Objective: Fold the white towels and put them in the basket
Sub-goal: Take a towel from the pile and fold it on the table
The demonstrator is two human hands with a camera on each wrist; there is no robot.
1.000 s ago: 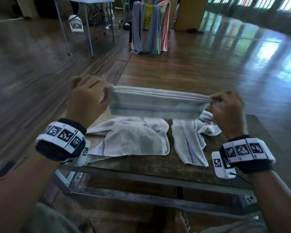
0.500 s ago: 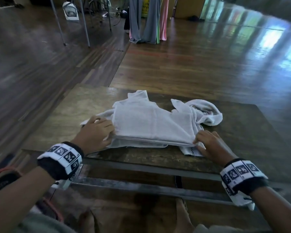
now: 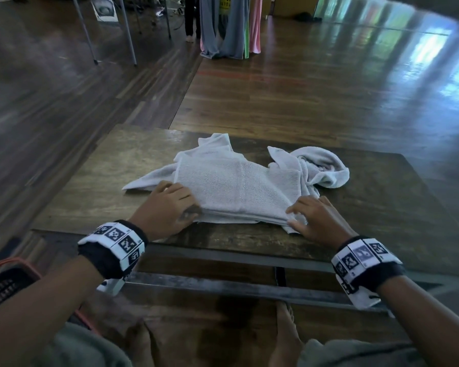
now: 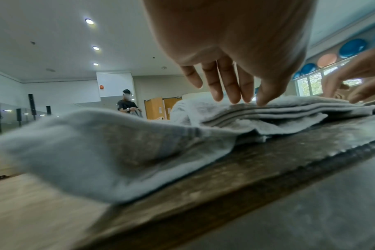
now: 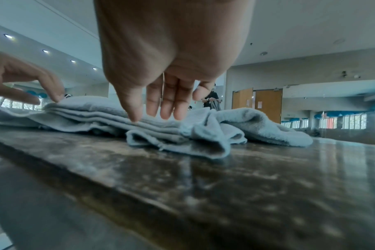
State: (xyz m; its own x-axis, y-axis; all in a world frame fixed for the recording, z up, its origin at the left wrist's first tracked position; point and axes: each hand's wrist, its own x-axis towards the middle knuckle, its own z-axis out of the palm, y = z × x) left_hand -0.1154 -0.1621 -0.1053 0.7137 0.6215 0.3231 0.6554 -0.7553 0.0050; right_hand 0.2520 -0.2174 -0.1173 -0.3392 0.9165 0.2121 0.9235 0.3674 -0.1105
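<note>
The middle of the table (image 3: 96, 181) is taken up by the folded towel (image 3: 236, 189), laid over loose towels (image 3: 149, 181) that spill toward the left edge. A crumpled towel (image 3: 326, 168) blocks the ground just right of it, toward the far edge. Both near corners of the fold are covered by the left hand (image 3: 167, 207) and right hand (image 3: 316, 218). Bare wood is left along the left edge, the far-right corner and the right side. A basket (image 3: 8, 282) sits low beyond the near-left corner.
</note>
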